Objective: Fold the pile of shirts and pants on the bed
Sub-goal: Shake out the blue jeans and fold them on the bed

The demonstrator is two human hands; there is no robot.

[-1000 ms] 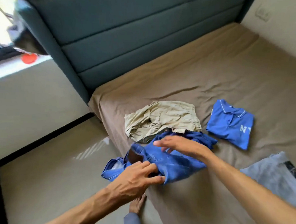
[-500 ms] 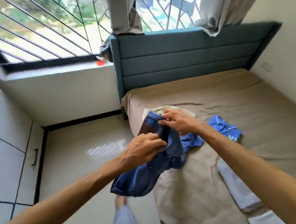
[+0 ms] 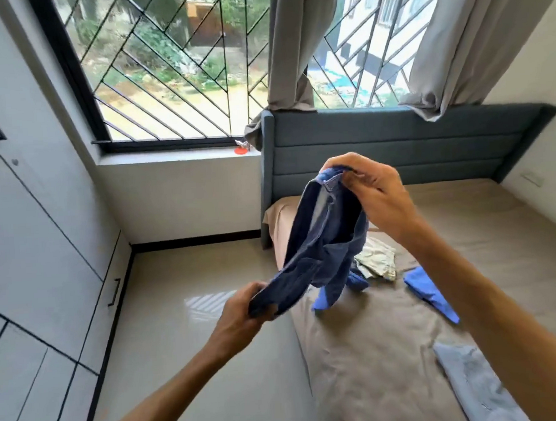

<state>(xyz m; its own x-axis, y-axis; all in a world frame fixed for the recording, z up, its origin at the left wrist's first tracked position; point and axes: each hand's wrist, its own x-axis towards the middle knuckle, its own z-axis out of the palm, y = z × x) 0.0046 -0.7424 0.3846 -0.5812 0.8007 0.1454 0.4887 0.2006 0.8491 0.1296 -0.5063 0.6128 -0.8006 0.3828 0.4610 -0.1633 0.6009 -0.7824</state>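
Blue denim garment [image 3: 324, 249] is held aloft over the bed [image 3: 376, 350] edge, right hand [image 3: 371, 191] pinching its top hem, left hand [image 3: 244, 313] gripping the lower end; recommend shaking it straight and aligning seams before laying flat.

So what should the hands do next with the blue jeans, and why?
Probably pull the blue jeans apart and shake them straight. The right hand pinches the waistband up high, the left hand grips a lower end, and the cloth between hangs bunched and twisted, too crumpled to fold yet.
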